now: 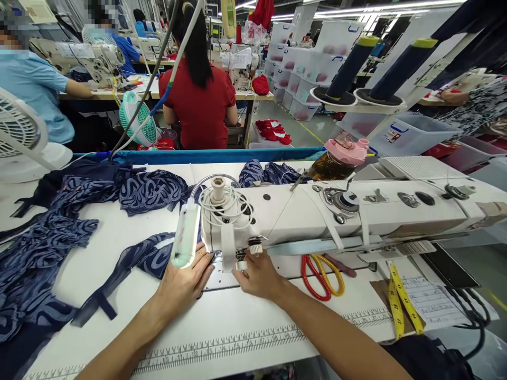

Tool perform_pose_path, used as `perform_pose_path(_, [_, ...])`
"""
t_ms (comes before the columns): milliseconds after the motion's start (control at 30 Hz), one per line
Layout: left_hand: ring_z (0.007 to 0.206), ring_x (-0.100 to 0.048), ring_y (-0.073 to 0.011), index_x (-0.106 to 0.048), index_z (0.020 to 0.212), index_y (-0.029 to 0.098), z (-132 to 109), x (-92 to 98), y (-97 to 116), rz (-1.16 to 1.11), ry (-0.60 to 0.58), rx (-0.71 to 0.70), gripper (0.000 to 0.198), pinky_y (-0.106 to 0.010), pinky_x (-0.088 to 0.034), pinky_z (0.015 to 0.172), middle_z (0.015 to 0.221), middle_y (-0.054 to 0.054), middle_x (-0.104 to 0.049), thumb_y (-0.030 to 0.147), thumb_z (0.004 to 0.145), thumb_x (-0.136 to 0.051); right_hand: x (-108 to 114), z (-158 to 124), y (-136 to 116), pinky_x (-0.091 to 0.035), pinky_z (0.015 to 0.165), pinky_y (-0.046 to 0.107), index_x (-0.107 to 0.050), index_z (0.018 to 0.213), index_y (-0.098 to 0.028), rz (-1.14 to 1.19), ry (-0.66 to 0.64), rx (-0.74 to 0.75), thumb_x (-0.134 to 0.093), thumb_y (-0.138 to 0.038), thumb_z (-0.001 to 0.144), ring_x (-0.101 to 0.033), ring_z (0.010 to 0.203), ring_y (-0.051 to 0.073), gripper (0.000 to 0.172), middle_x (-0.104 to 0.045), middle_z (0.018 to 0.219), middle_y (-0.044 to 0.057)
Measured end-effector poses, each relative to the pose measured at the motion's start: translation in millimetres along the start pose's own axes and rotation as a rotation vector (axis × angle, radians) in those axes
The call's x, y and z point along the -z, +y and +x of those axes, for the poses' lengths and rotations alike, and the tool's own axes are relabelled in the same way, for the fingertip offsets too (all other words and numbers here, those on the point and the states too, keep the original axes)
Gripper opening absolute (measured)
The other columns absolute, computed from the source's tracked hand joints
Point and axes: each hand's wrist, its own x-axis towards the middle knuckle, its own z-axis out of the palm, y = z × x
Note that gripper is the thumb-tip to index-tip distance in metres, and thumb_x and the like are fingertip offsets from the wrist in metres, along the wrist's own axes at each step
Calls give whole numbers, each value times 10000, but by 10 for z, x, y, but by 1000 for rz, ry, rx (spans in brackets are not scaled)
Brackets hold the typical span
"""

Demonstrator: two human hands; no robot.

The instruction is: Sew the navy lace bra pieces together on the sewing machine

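A white sewing machine (293, 211) lies across the table, its needle area hidden behind the head and a small lamp (186, 235). My left hand (188, 277) rests flat just left of the needle area, fingers stretched forward and partly covered by the lamp. Beside it lies a navy patterned fabric piece (153, 263) with a dark strap (119, 282) trailing left. My right hand (259, 275) is closed, fingers curled in close to the right of the needle area; what they hold is hidden behind machine parts.
Navy garment pieces (43, 253) heap on the left. Red-and-yellow-handled scissors (317, 277), a yellow tape measure (396, 301) and a written sheet (431, 301) lie right. A pink-lidded bottle (336, 158) stands behind the machine. Co-workers sit ahead; a ruler strip (222, 345) runs along the front.
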Motion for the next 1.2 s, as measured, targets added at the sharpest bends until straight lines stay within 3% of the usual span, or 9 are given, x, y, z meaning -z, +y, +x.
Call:
perform_pose_path(167, [930, -653, -242, -636, 968, 165, -26, -108, -47, -114, -24, 149, 225, -358, -460, 835, 896, -106, -710, 149, 949, -412, -32, 22, -48, -250, 469, 261, -491, 532, -189, 45, -55, 98, -540, -170, 897, -361, 482, 117, 369, -410, 460, -23])
perform_pose_path(333, [851, -639, -261, -621, 837, 187, -45, -145, -119, -228, -71, 379, 236, -354, -448, 759, 808, -105, -673, 140, 896, -398, 5, 49, -77, -283, 485, 268, -602, 689, -183, 107, -116, 75, -506, -164, 929, -351, 464, 110, 260, -494, 520, -20])
perform_pose_path(567, [763, -627, -187, -558, 835, 207, -167, 587, -154, -486, -12, 691, 248, -264, -477, 687, 788, -17, -646, 376, 936, -406, 85, 98, -141, -342, 512, 252, -639, 816, -205, 281, -175, 26, -439, -176, 961, -465, 478, 116, 249, -580, 584, -2])
perform_pose_path(667, [644, -552, -138, -554, 834, 197, -288, 880, -32, -841, -6, 871, 298, -234, -473, 614, 720, 21, -583, 482, 898, -493, 131, 150, -286, -360, 521, 241, -619, 805, -203, 371, -205, 3, -418, -164, 968, -507, 510, 114, 261, -589, 605, -4])
perform_pose_path(767, [564, -460, -106, -547, 863, 200, -403, 986, 96, -1263, 4, 1062, 359, -226, -467, 538, 676, 49, -504, 539, 800, -645, 178, 209, -530, -382, 550, 231, -611, 824, -201, 506, -294, -69, -429, -176, 970, -531, 556, 111, 233, -599, 647, -11])
perform_pose_path(833, [557, -437, -101, -553, 886, 201, -461, 995, 152, -1342, 9, 1078, 377, -228, -470, 519, 676, 53, -479, 543, 781, -674, 180, 243, -705, -402, 581, 239, -619, 835, -203, 650, -390, -237, -480, -221, 952, -548, 601, 123, 182, -611, 685, -6])
perform_pose_path(933, [594, -442, -105, -571, 894, 203, -505, 1006, 197, -1299, -4, 1002, 351, -229, -474, 569, 704, 47, -479, 536, 810, -646, 115, 301, -921, -458, 648, 266, -627, 897, -199, 954, -477, -589, -608, -307, 875, -613, 751, 173, 112, -660, 815, 29])
perform_pose_path(1067, [812, -550, -170, -595, 863, 213, -500, 1096, 243, -991, 27, 864, 276, -257, -465, 737, 837, -10, -583, 486, 875, -555, 25, 432, -1101, -486, 866, 324, -570, 1092, -203, 1405, -358, -782, -732, -368, 789, -607, 1030, 219, 381, -659, 1069, 60])
perform_pose_path(1200, [892, -570, -222, -610, 886, 237, -526, 1224, 340, -452, 267, 813, 230, -279, -459, 718, 943, -50, -622, 451, 867, -526, 78, 557, -1208, -496, 664, 270, -514, 1002, -206, 1302, -319, -793, -630, -273, 842, -589, 684, 148, 209, -585, 748, -30])
